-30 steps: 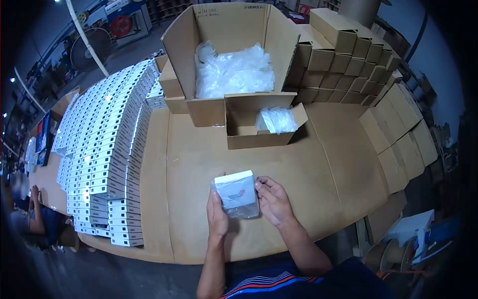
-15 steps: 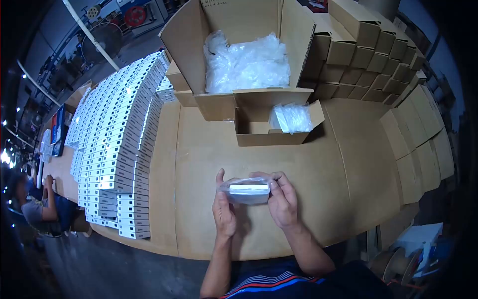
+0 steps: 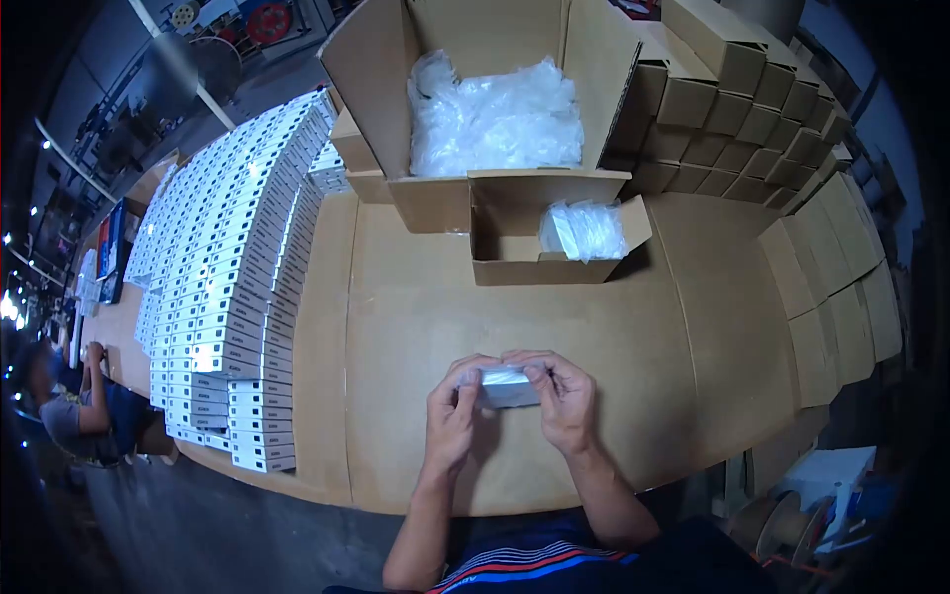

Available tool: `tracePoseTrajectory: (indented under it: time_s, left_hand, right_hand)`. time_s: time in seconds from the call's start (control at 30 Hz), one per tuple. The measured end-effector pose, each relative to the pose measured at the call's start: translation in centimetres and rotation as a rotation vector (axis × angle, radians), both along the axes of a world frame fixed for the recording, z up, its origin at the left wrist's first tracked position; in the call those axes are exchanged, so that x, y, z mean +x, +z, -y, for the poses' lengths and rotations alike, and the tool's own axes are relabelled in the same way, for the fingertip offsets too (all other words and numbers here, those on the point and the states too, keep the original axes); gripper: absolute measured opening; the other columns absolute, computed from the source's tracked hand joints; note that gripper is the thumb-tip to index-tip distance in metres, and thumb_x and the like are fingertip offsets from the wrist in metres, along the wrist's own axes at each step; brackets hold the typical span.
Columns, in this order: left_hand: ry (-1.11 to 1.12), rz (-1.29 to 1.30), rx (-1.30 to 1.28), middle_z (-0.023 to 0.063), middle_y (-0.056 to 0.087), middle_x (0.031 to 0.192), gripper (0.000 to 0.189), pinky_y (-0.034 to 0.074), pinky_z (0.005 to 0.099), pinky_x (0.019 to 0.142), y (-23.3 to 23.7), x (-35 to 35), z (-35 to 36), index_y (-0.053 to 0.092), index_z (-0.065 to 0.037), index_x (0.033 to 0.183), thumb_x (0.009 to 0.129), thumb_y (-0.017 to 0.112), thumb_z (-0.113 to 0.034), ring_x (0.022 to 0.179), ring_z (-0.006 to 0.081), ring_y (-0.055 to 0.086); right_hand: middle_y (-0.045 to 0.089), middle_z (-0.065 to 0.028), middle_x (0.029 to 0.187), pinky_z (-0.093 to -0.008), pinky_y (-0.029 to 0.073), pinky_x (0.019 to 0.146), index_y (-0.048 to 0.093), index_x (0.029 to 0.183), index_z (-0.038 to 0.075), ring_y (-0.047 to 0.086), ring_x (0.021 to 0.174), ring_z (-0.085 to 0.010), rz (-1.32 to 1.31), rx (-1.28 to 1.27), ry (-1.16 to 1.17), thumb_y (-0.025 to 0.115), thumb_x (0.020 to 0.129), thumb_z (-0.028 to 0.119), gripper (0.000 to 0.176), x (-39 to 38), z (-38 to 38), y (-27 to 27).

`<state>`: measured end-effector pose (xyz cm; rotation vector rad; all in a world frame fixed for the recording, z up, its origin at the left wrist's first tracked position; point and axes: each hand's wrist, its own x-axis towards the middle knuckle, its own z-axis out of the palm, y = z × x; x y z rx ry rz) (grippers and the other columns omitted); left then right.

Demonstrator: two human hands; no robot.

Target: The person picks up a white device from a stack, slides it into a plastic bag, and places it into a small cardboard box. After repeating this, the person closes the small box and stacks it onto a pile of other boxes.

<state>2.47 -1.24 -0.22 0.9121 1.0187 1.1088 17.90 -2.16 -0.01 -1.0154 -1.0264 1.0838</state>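
A small white box in a clear plastic bag [image 3: 509, 389] is held over the near middle of the table. My left hand [image 3: 453, 414] grips its left end, thumb in front and fingers behind. On the right end my right hand [image 3: 567, 404] has the same kind of hold, with the fingertips of both hands close together along the top edge. Beyond them stands an open carton [image 3: 539, 272], with several bagged white boxes [image 3: 584, 233] packed in its right part.
A large carton [image 3: 371, 99] of clear plastic bags [image 3: 495, 119] stands at the back. Stacked white boxes [image 3: 228, 267] line the left side. Brown cartons [image 3: 732, 114] are piled at back right, with more cartons [image 3: 836, 287] along the right edge. Another person [image 3: 84, 406] sits at far left.
My left fingers have closed in from an extended position onto the bag's top edge. The loose plastic above the box is now folded down, and both hands are drawn closer together.
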Motion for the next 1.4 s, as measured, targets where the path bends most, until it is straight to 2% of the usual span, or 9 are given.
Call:
tracePoseTrajectory:
  time_s: [0.2, 0.43, 0.63, 0.73, 0.83, 1.13, 1.27, 1.3, 1.4]
  left_hand:
    - [0.051, 0.267, -0.166, 0.0073, 0.068, 0.111, 0.036, 0.057, 0.0311, 0.086, 1.8, 1.3, 1.5, 0.067, -0.001, 0.12, 0.112, 0.048, -0.03, 0.104, 0.014, 0.064]
    - [0.087, 0.096, -0.084, 0.0138, 0.072, 0.106, 0.038, 0.063, 0.0434, 0.084, 0.8, 1.7, 1.6, 0.063, 0.001, 0.115, 0.111, 0.05, -0.034, 0.095, 0.0233, 0.073]
    - [0.158, 0.034, -0.06, 0.0141, 0.071, 0.105, 0.039, 0.065, 0.0412, 0.08, 0.8, 2.7, 1.4, 0.065, 0.002, 0.112, 0.111, 0.049, -0.034, 0.092, 0.0219, 0.073]
    - [0.129, 0.039, -0.05, 0.0136, 0.071, 0.103, 0.04, 0.065, 0.0395, 0.08, 0.5, 3.0, 1.1, 0.065, 0.002, 0.112, 0.112, 0.048, -0.034, 0.09, 0.0208, 0.073]
    - [0.1, -0.023, -0.029, 0.0126, 0.071, 0.101, 0.043, 0.065, 0.0383, 0.08, 0.6, 3.2, 1.0, 0.065, 0.002, 0.111, 0.112, 0.046, -0.036, 0.089, 0.0205, 0.073]
    - [0.06, -0.016, 0.008, 0.014, 0.066, 0.115, 0.053, 0.064, 0.0427, 0.085, 2.2, 1.5, 0.4, 0.037, -0.004, 0.155, 0.113, 0.038, -0.037, 0.101, 0.0234, 0.071]
    - [-0.153, -0.291, 0.408, 0.0142, 0.061, 0.126, 0.066, 0.059, 0.0357, 0.092, 1.9, 0.7, 0.2, 0.027, -0.006, 0.16, 0.104, 0.061, -0.008, 0.112, 0.0227, 0.066]
    - [-0.079, -0.154, 0.297, 0.0118, 0.065, 0.118, 0.065, 0.057, 0.0294, 0.083, 2.3, 1.6, 0.4, 0.047, -0.01, 0.152, 0.093, 0.072, 0.004, 0.103, 0.0188, 0.067]
    - [-0.267, -0.417, 0.33, 0.0124, 0.065, 0.121, 0.044, 0.057, 0.0331, 0.093, 1.8, 0.7, -0.6, 0.058, 0.002, 0.135, 0.093, 0.071, 0.006, 0.111, 0.0206, 0.066]
  right_hand:
    - [0.074, -0.0154, 0.114, -0.0364, 0.053, 0.1, 0.071, 0.104, -0.007, 0.069, 0.116, -0.0256, 0.111, 0.222, 0.004, 0.059, 0.105, 0.008, 0.019, 1.0, 0.0, 0.0]
    - [0.07, -0.0179, 0.127, -0.0333, 0.054, 0.096, 0.072, 0.102, -0.007, 0.068, 0.112, -0.0206, -0.113, -0.06, -0.052, 0.064, 0.103, 0.008, 0.017, 1.5, 0.6, 0.1]
    - [0.068, -0.0175, 0.13, -0.0356, 0.053, 0.1, 0.076, 0.103, 0.001, 0.068, 0.116, -0.0248, -0.018, 0.258, -0.166, 0.074, 0.094, 0.006, 0.011, 2.8, 0.9, 1.2]
    - [0.068, -0.0155, 0.132, -0.0354, 0.054, 0.099, 0.08, 0.104, 0.006, 0.067, 0.118, -0.026, 0.387, 0.292, 0.143, 0.079, 0.088, 0.005, 0.017, 5.1, 1.0, 1.3]
    - [0.074, -0.013, 0.121, -0.0359, 0.056, 0.097, 0.081, 0.107, 0.007, 0.071, 0.111, -0.0276, 0.298, 0.081, 0.24, 0.082, 0.082, 0.003, 0.026, 5.4, 1.1, 0.4]
    - [0.076, -0.0177, 0.116, -0.0406, 0.054, 0.101, 0.079, 0.109, 0.005, 0.071, 0.113, -0.0307, 0.506, 0.086, 0.2, 0.088, 0.076, 0.006, 0.035, 5.5, -1.0, 1.1]
    - [0.073, -0.0142, 0.125, -0.0435, 0.052, 0.105, 0.078, 0.11, 0.005, 0.067, 0.122, -0.0337, 0.496, 0.072, 0.209, 0.087, 0.075, 0.006, 0.035, 6.6, -1.3, 0.3]
    - [0.073, -0.0123, 0.125, -0.0444, 0.052, 0.106, 0.078, 0.11, 0.006, 0.065, 0.125, -0.0344, 0.503, 0.1, 0.228, 0.087, 0.076, 0.006, 0.035, 6.9, -1.4, 0.3]
    - [0.073, -0.0075, 0.125, -0.0466, 0.05, 0.108, 0.079, 0.109, 0.007, 0.059, 0.131, -0.0358, 0.57, 0.186, 0.192, 0.086, 0.076, 0.008, 0.034, 7.1, -1.4, 1.0]
